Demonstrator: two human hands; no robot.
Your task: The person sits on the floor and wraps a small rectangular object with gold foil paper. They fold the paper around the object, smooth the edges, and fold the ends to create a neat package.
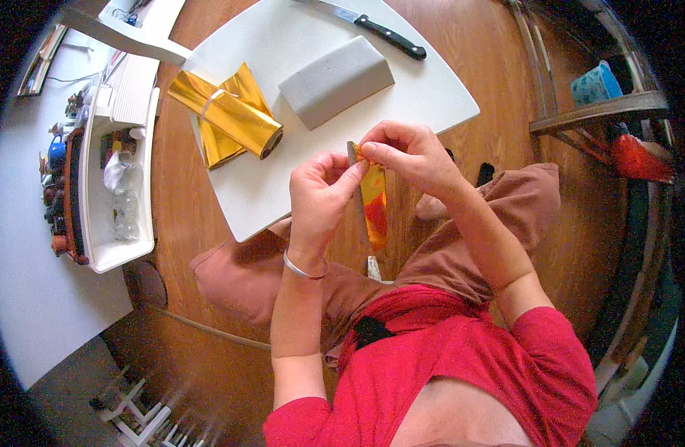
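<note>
Both hands meet just off the near edge of a white table [253, 193]. My left hand [326, 193] and my right hand [412, 156] pinch the top end of a narrow strip of shiny gold foil [374, 207], which hangs down between them with a grey edge and a reddish reflection. On the table lie a rolled gold foil sheet [236, 117] with a pale band round it, over another folded piece of gold foil [214, 148], and a grey rectangular block [337, 81]. A kitchen knife with a black handle [390, 36] rests at the far side.
A white bin with clear plastic items [119, 246] stands at the left, beside dark objects on a pale surface. To the right, a rack holds a blue patterned cup [596, 85] and a red bag [641, 156]. My crossed legs rest on the wooden floor.
</note>
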